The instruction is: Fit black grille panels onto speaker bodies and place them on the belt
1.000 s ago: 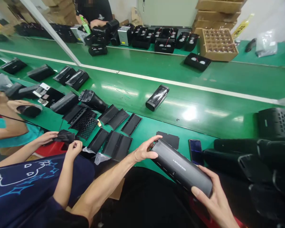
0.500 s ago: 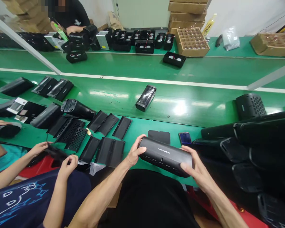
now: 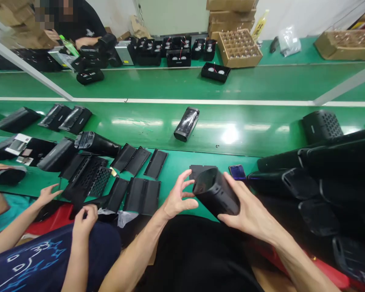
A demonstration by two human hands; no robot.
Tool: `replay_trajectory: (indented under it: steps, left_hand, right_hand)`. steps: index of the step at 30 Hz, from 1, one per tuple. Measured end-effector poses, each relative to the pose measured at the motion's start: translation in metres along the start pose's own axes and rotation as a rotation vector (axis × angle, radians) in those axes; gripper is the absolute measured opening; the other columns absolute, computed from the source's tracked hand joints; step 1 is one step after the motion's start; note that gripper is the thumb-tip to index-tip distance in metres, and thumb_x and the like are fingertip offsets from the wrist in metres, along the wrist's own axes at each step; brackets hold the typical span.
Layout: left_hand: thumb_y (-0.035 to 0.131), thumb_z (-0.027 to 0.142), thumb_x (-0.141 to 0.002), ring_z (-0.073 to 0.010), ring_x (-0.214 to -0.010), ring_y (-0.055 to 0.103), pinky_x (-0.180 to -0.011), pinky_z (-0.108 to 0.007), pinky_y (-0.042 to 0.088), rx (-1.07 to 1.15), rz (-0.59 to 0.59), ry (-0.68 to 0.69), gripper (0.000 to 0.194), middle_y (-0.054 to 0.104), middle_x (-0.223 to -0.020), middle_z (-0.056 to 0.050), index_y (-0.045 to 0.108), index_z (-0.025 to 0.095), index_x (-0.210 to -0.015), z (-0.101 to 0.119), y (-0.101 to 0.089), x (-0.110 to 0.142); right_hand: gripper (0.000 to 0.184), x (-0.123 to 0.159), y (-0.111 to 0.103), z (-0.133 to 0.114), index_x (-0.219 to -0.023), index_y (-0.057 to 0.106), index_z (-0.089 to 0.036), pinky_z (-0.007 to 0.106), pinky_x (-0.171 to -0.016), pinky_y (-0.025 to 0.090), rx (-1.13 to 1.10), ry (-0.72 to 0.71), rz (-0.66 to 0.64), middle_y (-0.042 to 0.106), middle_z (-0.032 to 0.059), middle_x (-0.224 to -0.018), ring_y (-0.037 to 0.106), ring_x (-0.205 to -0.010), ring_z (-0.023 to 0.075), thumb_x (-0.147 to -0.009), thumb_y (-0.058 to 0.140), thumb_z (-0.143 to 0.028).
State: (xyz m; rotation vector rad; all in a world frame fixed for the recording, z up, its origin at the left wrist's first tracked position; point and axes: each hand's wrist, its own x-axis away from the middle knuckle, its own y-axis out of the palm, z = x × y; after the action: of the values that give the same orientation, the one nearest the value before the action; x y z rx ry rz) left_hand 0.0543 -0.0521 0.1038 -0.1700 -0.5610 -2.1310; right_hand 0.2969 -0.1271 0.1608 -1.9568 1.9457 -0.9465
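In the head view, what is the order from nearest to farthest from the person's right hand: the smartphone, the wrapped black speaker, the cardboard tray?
From the right hand:
1. The smartphone, on the green bench, just past the hand.
2. The wrapped black speaker, on the middle belt, ahead and toward the view's left.
3. The cardboard tray, on the far bench.

Green workbench [image 3: 261,142], glossy, glare along its middle. Near side: rows of black speaker housings [image 3: 18,120], perforated black grille panels [image 3: 89,178], flat black panels [image 3: 155,164], a plastic-wrapped speaker [image 3: 186,124] lying alone mid-bench, a phone [image 3: 237,172] face up. Past a white strip, a second green bench [image 3: 170,85] carries black trays with round parts [image 3: 215,72], more black units, and a cardboard tray of small parts [image 3: 239,48].
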Motion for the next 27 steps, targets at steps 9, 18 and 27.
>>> replay_trajectory:
  steps: [9, 18, 27]
  left_hand:
    - [0.089, 0.050, -0.065, -0.0338, -0.116, 0.056, -0.103, -0.046, 0.044, -0.180, -0.038, 0.000, 0.102, 0.055, -0.132, -0.012, 0.040, 0.027, -0.151, -0.016, -0.010, 0.038]
    - [0.086, 0.050, -0.071, -0.0357, -0.127, 0.050, -0.109, -0.043, 0.037, -0.159, -0.113, -0.168, 0.103, 0.047, -0.149, -0.011, 0.033, 0.029, -0.157, -0.011, -0.029, 0.040]
    - [0.086, 0.048, -0.067, -0.0328, -0.120, 0.053, -0.100, -0.037, 0.043, -0.057, 0.028, -0.118, 0.095, 0.050, -0.146, -0.009, 0.043, 0.027, -0.149, -0.020, -0.015, 0.045]
  right_hand:
    - [0.106, 0.052, 0.010, 0.046, -0.164, 0.032, -0.035, 0.058, -0.117, 0.039, -0.098, 0.143, -0.127, 0.044, 0.0113, -0.162, 0.045, -0.145, 0.0415, -0.073, 0.082, -0.055]
    - [0.095, 0.084, 0.038, 0.075, -0.156, 0.035, -0.030, 0.050, -0.115, 0.039, -0.479, 0.245, 0.021, 0.046, 0.0143, -0.158, 0.048, -0.141, 0.0381, -0.078, 0.077, -0.065]
    - [0.071, 0.083, 0.032, 0.060, -0.138, 0.052, -0.029, 0.045, -0.104, 0.045, -0.526, 0.297, 0.085, 0.056, 0.0109, -0.143, 0.052, -0.130, 0.0374, -0.079, 0.079, -0.058]
